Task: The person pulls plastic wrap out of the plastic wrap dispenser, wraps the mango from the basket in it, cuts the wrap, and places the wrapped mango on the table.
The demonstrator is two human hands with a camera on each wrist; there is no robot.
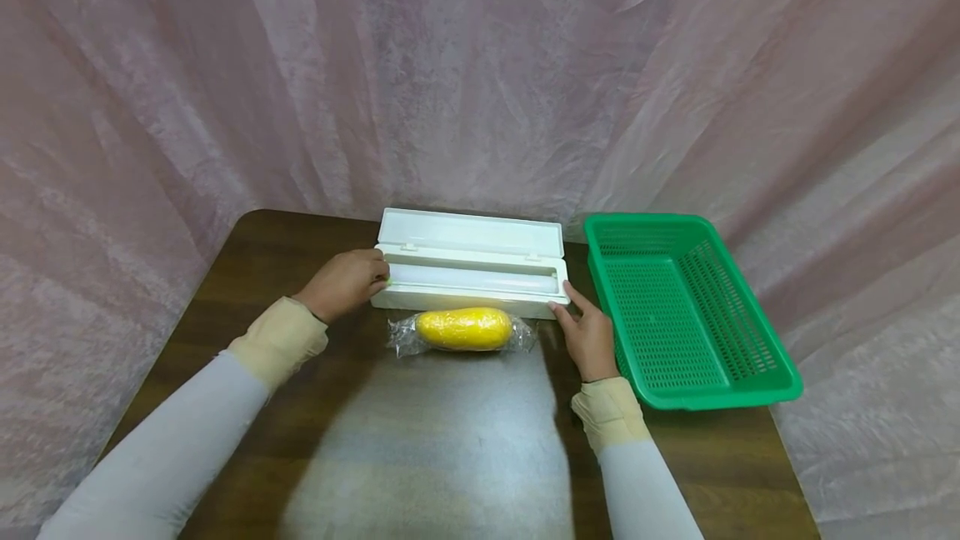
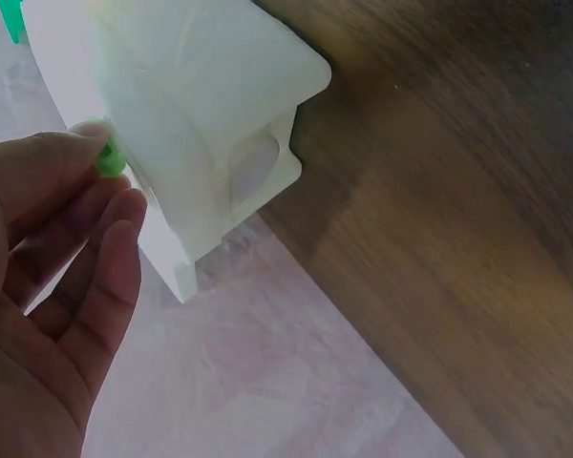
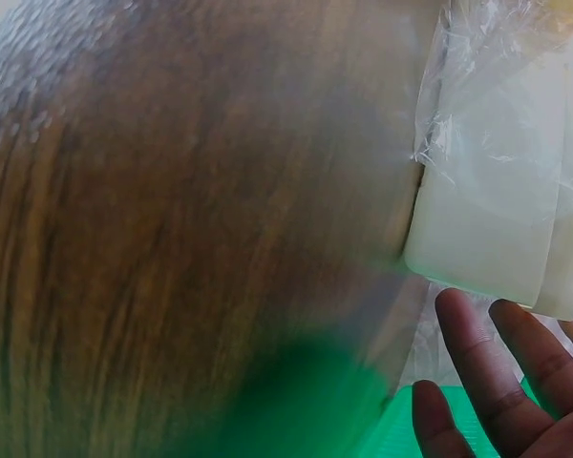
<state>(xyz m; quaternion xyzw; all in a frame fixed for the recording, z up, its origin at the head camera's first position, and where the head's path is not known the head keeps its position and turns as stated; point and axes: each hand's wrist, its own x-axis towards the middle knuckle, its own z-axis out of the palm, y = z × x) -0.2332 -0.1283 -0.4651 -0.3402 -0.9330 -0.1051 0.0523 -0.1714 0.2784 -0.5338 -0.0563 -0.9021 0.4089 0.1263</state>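
Note:
A long white cling film dispenser [image 1: 468,300] lies at the back of the table with its lid [image 1: 471,232] raised. A pale film roll [image 1: 472,278] shows inside. At its left end, my left hand [image 1: 347,283] pinches a small green slider [image 2: 110,160] between thumb and fingertips. My right hand [image 1: 587,338] rests its thumb and a finger against the dispenser's right end. Other fingers [image 3: 482,367] there extend fairly straight beside the end. In front lies a yellow oblong item [image 1: 463,329] wrapped in clear film, which spreads out at both ends.
A green plastic basket [image 1: 632,340] with perforated walls stands just right of my right hand. Brown wood shows on the table [image 1: 247,290], with a bright glare across its middle. A pinkish curtain [image 1: 480,82] hangs behind the table's back edge.

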